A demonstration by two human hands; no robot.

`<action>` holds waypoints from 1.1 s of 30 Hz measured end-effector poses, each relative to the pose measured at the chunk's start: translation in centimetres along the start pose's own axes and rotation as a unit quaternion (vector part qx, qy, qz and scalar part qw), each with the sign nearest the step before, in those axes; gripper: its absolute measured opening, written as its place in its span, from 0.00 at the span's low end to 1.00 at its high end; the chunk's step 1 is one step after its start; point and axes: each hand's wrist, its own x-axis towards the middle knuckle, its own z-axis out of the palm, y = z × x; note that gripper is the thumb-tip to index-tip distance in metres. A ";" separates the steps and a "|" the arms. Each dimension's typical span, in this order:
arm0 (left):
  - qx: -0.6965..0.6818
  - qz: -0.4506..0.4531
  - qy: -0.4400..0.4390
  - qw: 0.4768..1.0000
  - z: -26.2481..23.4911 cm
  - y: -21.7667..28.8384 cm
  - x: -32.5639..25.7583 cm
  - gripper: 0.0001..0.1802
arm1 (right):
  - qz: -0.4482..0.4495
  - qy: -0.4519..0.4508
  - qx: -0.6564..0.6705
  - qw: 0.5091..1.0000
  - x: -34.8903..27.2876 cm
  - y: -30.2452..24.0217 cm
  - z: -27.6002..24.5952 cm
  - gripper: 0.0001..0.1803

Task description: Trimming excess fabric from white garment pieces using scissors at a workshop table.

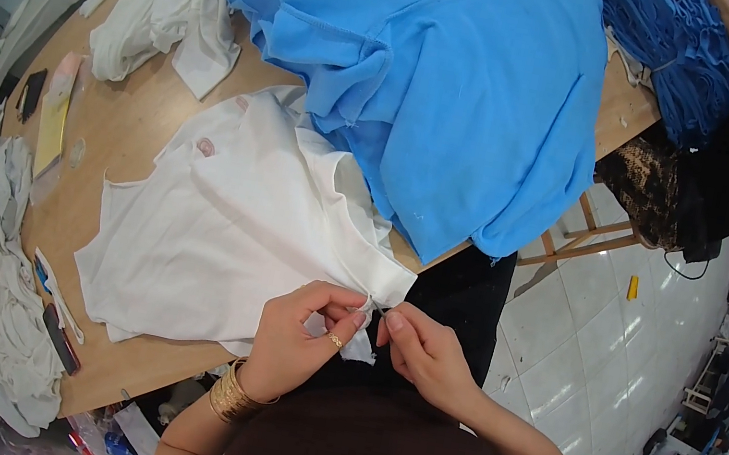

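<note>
Left hand (298, 338), gold bangles at wrist, grip pinched on corner of white cotton garment (236, 234). Right hand (425, 355) fingertips together at same corner. Garment spread flat on wooden table (126, 112). Beyond: bright blue fleece pile (449, 77), crumpled white cloth (164, 7).

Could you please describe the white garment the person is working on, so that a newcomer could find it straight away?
Start at the long wooden table and the big bright blue fleece garment heaped on it. Just beside that lies the flat-spread white cotton garment, its corner pinched by the left hand and right hand. Unlike the crumpled white piles nearby, it lies smooth.
</note>
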 end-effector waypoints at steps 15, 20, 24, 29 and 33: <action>-0.021 -0.013 -0.011 1.000 -0.2 -0.4 0.2 0.09 | -0.014 0.064 0.084 0.994 0.8 1.1 -1.3 0.20; 0.005 0.014 0.008 1.000 0.0 -0.4 0.0 0.09 | 0.028 -0.028 0.047 0.998 -0.7 -1.4 -0.9 0.21; 0.042 0.042 0.024 0.998 0.4 0.3 0.1 0.09 | 0.045 -0.028 0.018 0.998 -0.4 -1.6 -1.1 0.20; 0.075 0.068 0.031 0.994 0.7 0.4 0.1 0.10 | 0.040 -0.029 0.001 0.999 -0.3 -1.3 -0.9 0.22; 0.097 0.085 0.037 0.991 0.9 0.1 0.1 0.10 | 0.066 -0.026 -0.005 0.997 -0.2 -1.4 -1.1 0.20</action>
